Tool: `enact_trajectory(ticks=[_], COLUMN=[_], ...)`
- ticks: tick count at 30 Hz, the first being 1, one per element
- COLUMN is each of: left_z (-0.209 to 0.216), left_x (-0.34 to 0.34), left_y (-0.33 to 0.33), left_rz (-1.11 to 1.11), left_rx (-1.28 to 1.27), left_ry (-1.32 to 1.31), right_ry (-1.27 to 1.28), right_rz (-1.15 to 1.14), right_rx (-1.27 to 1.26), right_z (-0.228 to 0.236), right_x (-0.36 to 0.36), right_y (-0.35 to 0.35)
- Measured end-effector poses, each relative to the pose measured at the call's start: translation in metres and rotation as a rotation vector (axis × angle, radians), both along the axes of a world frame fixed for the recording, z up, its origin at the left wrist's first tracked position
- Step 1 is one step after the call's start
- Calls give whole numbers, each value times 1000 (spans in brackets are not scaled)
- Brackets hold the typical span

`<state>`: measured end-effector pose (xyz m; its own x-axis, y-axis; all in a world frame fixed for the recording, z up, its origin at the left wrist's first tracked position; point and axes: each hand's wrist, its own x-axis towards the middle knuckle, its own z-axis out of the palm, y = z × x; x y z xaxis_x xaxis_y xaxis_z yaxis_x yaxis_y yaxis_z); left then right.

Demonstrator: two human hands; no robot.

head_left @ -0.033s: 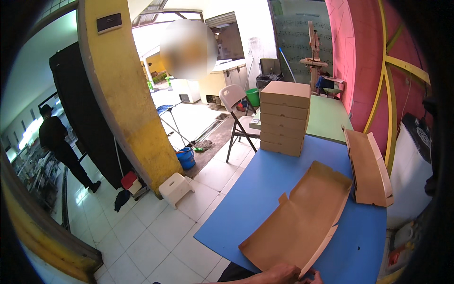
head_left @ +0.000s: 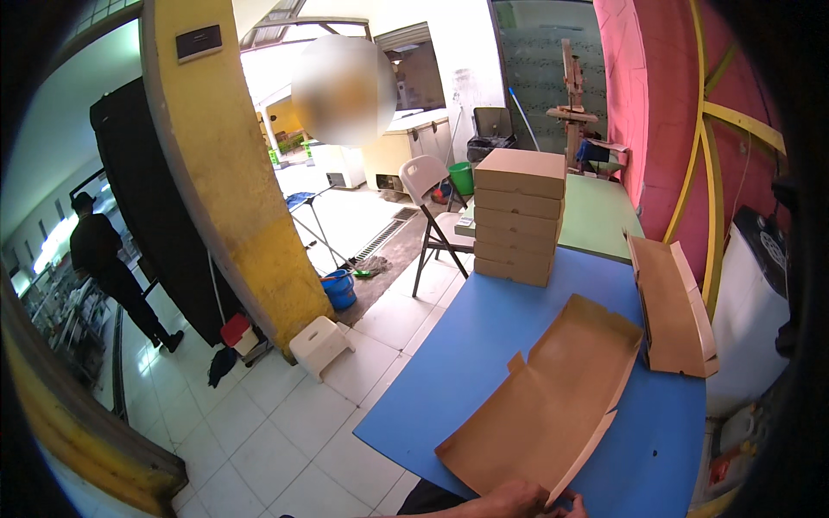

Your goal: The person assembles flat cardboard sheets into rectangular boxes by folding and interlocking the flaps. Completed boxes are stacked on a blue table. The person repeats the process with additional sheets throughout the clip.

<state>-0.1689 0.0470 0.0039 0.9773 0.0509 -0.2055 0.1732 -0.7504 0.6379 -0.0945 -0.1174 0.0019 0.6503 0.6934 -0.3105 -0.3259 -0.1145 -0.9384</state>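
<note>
An opened-out brown cardboard box [head_left: 544,397] is laid at the near end of the blue table [head_left: 449,380], touched at its near corner by the left hand [head_left: 515,499] and right hand [head_left: 570,506]; whether the fingers are closed on it cannot be told. Marks on the dark rear panel [head_left: 540,73] are too small to be read. Stacked boxes [head_left: 518,220] are set farther back, with white floor tiles [head_left: 302,436] seen leftward.

Blue table [head_left: 466,371] in front of me: box stack [head_left: 516,226] at 12 o'clock, opened brown carton [head_left: 553,393] from centre to 6, second carton [head_left: 673,311] at 2, dark speck [head_left: 654,453] at 4, too small to identify.
</note>
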Motion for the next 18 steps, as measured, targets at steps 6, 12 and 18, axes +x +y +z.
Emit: enact_trajectory(ticks=[6, 12, 18], left_z=[7, 31, 0], left_x=[0, -22, 7], left_y=[4, 90, 121], left_rz=[124, 689, 700], left_rx=[39, 173, -243], left_ry=[-214, -575, -300], right_ry=[-30, -266, -588], right_rz=[-79, 86, -238], right_rx=[91, -347, -212], right_z=[-1, 26, -10], right_x=[3, 28, 79], right_y=[10, -50, -9])
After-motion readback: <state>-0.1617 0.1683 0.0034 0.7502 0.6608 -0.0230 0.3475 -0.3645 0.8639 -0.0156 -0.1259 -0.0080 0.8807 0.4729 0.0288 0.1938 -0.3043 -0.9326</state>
